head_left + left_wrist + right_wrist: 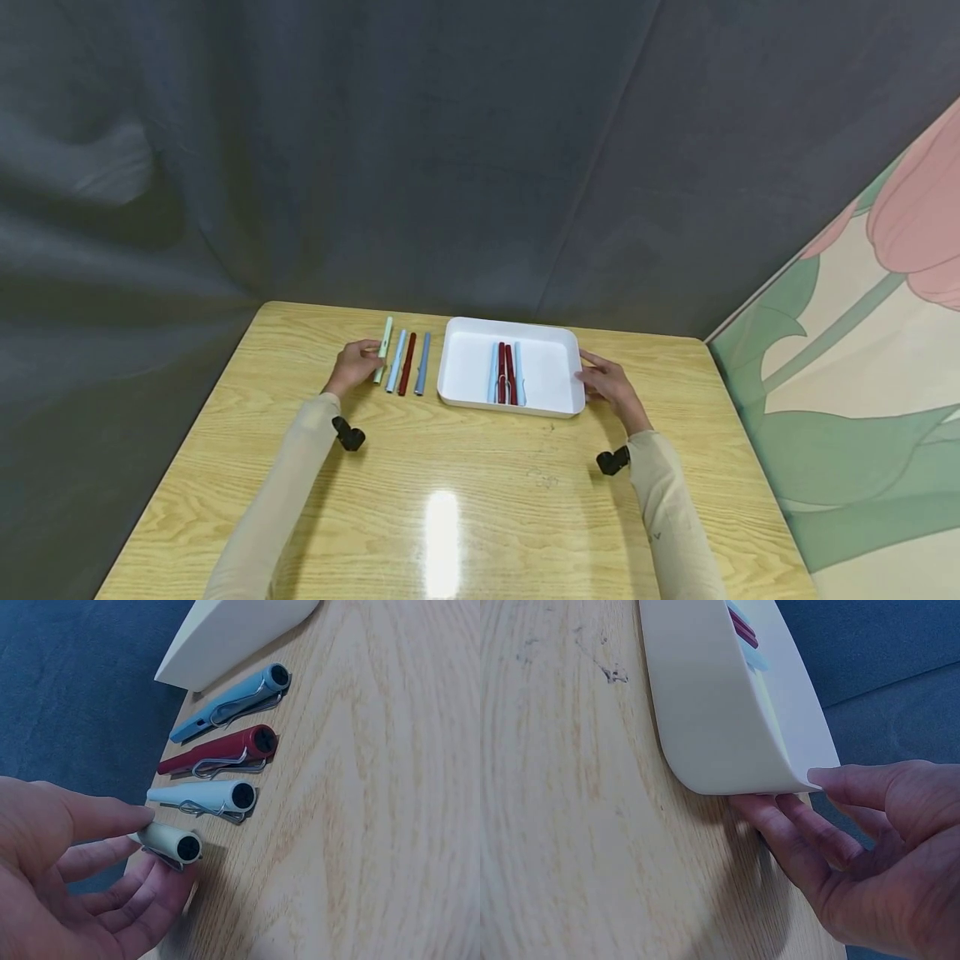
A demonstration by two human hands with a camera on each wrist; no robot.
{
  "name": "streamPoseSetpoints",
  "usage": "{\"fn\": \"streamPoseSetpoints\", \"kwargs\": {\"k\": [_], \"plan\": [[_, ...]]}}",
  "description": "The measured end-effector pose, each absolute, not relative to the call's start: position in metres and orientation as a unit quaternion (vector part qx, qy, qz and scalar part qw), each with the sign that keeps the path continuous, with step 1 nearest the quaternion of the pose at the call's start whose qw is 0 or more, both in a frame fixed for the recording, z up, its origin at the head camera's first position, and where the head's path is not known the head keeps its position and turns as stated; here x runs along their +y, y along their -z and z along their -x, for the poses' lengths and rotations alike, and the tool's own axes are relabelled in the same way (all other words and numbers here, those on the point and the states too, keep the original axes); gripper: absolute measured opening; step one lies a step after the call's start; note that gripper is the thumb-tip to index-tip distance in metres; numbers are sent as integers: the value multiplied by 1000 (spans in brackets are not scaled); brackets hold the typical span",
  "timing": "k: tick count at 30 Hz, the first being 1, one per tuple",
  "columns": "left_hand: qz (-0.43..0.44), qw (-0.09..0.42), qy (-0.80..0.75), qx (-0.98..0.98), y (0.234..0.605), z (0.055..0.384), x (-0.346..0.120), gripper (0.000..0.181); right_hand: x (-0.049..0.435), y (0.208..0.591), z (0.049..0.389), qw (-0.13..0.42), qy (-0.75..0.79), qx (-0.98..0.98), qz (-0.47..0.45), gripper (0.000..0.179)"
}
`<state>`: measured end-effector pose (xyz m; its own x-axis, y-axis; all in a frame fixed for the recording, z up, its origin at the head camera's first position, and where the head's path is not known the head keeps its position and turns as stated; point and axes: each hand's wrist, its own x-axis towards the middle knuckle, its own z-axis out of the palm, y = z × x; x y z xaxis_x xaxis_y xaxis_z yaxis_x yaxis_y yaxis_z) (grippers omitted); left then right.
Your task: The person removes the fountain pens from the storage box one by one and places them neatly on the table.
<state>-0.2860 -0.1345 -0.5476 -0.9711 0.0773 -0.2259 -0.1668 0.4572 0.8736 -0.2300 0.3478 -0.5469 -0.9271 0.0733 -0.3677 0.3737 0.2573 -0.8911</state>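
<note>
My left hand (356, 367) pinches a pale green pen (169, 839) with a metal clip, thumb on its upper side and fingers along the other. Beside it lie a light blue pen (206, 795), a dark red pen (225, 750) and a blue pen (238, 699), roughly side by side. At the right end of a white tray (465, 375), my right hand (606, 383) grips the wall, its thumb at the rim and its fingers against the outside. Inside the tray, two dark red pens (502, 372) lie between two light blue pens (520, 373).
A wooden table (487, 475) carries everything. Close behind its far edge hangs a dark curtain (420, 167). On the right rises a wall with a flower pattern (862, 375). Small dark marks (613, 675) show on the tabletop in front of the tray.
</note>
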Motion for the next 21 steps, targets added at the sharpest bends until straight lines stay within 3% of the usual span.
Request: {"fn": "streamPoseSetpoints", "kwargs": {"k": [21], "plan": [[19, 113, -438, 892, 546, 279, -128, 41, 348, 548, 230, 123, 594, 782, -140, 62]]}}
